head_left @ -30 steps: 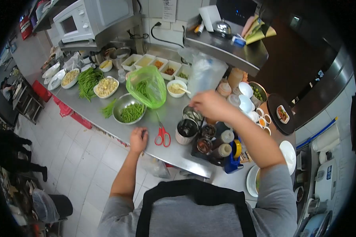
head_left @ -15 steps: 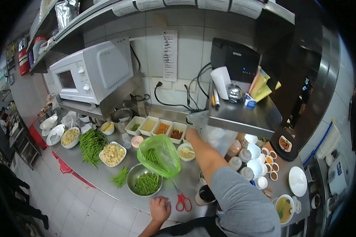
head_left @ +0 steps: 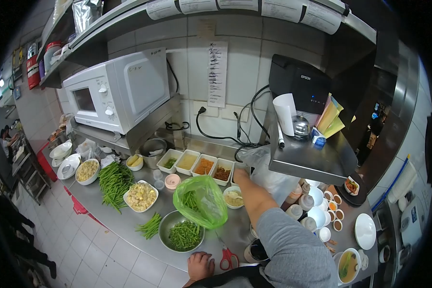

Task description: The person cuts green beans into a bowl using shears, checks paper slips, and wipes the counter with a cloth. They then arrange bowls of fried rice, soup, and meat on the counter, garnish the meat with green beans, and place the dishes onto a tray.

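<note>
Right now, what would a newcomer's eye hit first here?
Probably the bright green plastic bag, beside the metal bowl on the counter. Next, the red-handled scissors just right of the left hand at the near edge, and the big white microwave at upper left.

A white microwave (head_left: 116, 91) sits left of a paper list (head_left: 217, 74) on the tiled wall (head_left: 192, 72). A black printer (head_left: 297, 84) stands behind a bell (head_left: 300, 127) and yellow paper (head_left: 334, 122) on a metal shelf (head_left: 333, 154). Lower right, a white plate (head_left: 365, 232) lies near a bowl (head_left: 359, 261) of soup (head_left: 350, 264). Far left, small and blurred, is perhaps a person (head_left: 7, 142).
</note>
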